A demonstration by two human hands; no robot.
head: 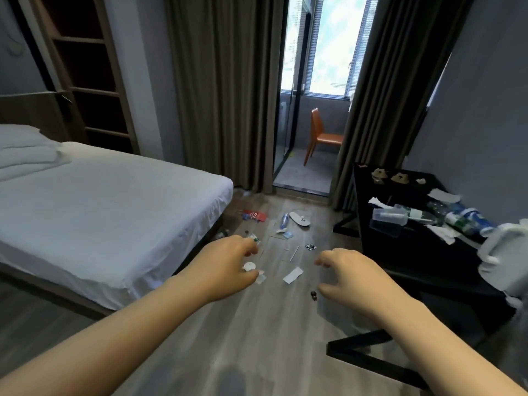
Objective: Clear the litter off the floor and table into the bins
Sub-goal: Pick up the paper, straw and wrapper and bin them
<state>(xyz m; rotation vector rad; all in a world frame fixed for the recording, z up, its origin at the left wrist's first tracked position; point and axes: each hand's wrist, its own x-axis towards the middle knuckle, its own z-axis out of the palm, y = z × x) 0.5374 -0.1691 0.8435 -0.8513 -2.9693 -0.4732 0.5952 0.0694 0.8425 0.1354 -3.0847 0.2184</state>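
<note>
Litter lies scattered on the wooden floor (257, 324): a white paper slip (293, 274), a red packet (255, 216), a crushed blue bottle (284, 220), a white slipper (300, 218), a thin stick (294, 253) and a small dark piece (313, 295). My left hand (225, 265) hovers above the floor, fingers loosely curled, holding nothing. My right hand (347, 277) hovers beside it, also loosely curled and holding nothing. The black table (414, 244) on the right carries plastic bottles (460, 217), a clear container (389, 216) and crumpled papers (443, 195). No bin is in view.
A white bed (108, 212) fills the left side. Dark curtains (223, 90) frame a glass door to a balcony with an orange chair (321, 135). A white bag-like object (505, 258) sits at the table's near right end. Black table legs (371, 355) cross the floor.
</note>
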